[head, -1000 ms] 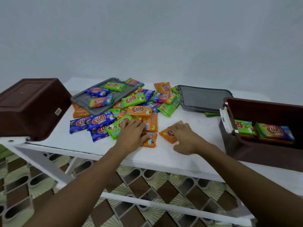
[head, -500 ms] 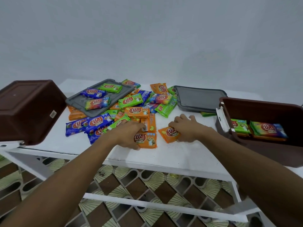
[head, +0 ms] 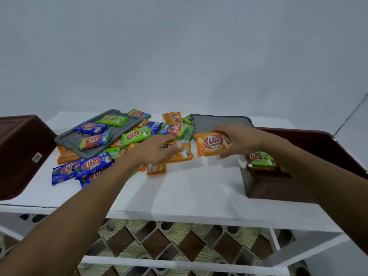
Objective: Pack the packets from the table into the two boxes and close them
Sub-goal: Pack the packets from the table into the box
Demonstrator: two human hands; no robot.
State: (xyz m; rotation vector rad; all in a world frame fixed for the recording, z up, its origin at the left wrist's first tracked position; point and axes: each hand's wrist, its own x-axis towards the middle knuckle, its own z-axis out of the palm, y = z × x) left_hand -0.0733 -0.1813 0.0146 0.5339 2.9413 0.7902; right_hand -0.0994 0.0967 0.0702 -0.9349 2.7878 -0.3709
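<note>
Several orange, green and blue packets lie heaped on the white table. My right hand holds an orange packet lifted above the table, left of the open brown box on the right. That box has a green packet inside. My left hand grips another orange packet raised just over the pile. A second brown box stands at the left edge, its bottom turned toward me.
Two grey lids lie at the back: the left lid carries three packets, the right lid is bare. The table's front edge runs close below my forearms. Patterned floor tiles show under the table frame.
Both hands have picked up an orange packet each and lifted them off the table. My right hand has moved up and toward the right box.
</note>
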